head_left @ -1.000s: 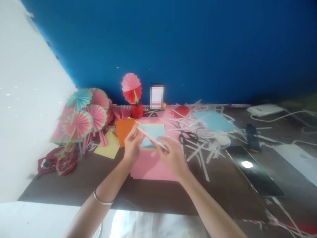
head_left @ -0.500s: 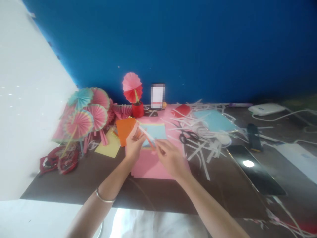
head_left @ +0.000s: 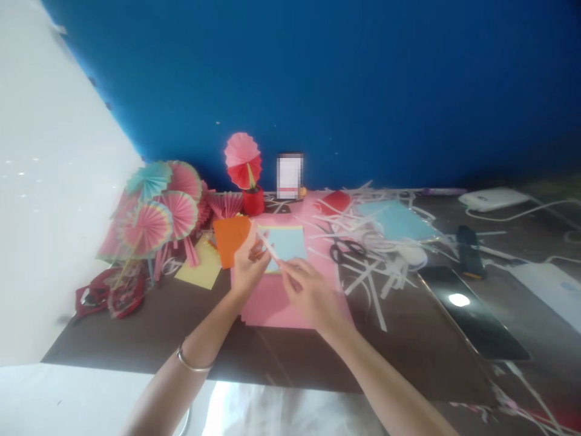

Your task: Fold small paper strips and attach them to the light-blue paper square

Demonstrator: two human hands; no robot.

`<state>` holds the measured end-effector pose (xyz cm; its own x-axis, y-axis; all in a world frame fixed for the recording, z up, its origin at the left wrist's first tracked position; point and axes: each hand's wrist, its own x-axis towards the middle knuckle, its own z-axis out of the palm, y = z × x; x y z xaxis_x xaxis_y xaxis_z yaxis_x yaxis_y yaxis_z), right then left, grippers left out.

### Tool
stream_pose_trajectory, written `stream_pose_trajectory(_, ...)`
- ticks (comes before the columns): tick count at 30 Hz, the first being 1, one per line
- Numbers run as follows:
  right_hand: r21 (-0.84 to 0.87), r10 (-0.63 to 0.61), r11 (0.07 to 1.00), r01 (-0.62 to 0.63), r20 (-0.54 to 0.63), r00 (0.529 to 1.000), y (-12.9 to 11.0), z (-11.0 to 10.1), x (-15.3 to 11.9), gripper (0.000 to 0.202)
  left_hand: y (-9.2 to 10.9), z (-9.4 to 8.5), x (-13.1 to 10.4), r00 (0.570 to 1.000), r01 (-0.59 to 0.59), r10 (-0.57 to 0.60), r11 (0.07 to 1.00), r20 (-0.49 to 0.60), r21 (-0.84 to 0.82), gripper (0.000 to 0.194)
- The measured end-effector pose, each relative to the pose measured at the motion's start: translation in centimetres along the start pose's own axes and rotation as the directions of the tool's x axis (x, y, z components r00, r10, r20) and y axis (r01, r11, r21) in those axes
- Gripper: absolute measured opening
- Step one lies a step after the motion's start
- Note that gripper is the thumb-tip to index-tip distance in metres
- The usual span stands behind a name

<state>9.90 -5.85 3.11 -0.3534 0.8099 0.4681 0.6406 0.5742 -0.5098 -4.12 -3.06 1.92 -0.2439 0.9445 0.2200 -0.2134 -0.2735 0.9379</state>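
A narrow white paper strip (head_left: 269, 244) stretches slantwise between my two hands. My left hand (head_left: 247, 266) has its fingers closed on the upper end. The lower end is pinched by the fingertips of my right hand (head_left: 313, 292). Both hands are above a light blue sheet (head_left: 293, 241) with a yellow edge, which lies on a stack of pink paper (head_left: 276, 306). Just left of my left hand is an orange sheet (head_left: 229, 236). My fingers partly cover the strip's ends.
Folded paper fans (head_left: 145, 227) crowd the left side beside a red pot (head_left: 253, 201) holding a pink paper flower (head_left: 243, 158). Scissors (head_left: 336, 253) lie among white paper scraps (head_left: 372, 266). A phone (head_left: 472, 315) rests at the right.
The strip now slants more steeply between my hands. An orange piece that hung below it no longer shows. My hands have shifted only slightly.
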Motion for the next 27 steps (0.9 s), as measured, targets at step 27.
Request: stream_pose_trajectory(27, -0.315, 0.146, 0.947, -0.058, 0.263, 0.954, -1.0, -1.3, 0.6, 0.054, -0.3, -0.4, -0.8, 0.939, -0.073, 0.039, 0.993, 0.341, 0.089, 0.085)
